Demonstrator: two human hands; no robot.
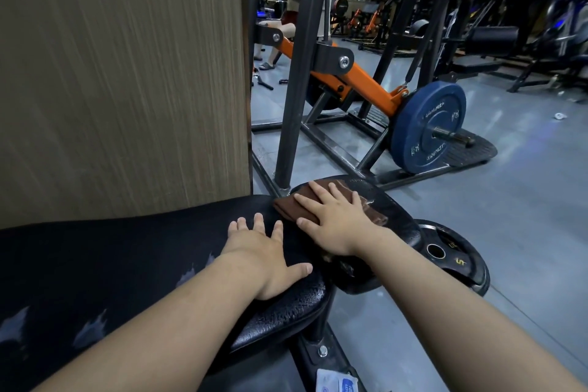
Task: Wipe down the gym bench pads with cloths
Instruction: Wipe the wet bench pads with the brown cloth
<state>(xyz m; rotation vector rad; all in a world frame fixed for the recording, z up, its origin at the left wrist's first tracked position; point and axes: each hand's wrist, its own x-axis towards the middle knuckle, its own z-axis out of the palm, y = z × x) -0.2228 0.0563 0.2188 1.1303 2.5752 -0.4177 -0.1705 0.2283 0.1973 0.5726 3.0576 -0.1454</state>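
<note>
While the right hand [337,227] presses a folded brown cloth [288,207] down with fingers straight and slightly apart on the small rounded black cracked-vinyl seat pad [396,219] at the bench's far end, the left hand [267,261] lies palm-down, fingers spread, on the long black vinyl back pad [127,264], holding nothing. Wiping looks partway at best. The cloth covers only part of the seat pad, a faint sheen beside it suggests that patch is done, and the long pad, with pale worn patches, probably awaits a pass.
</note>
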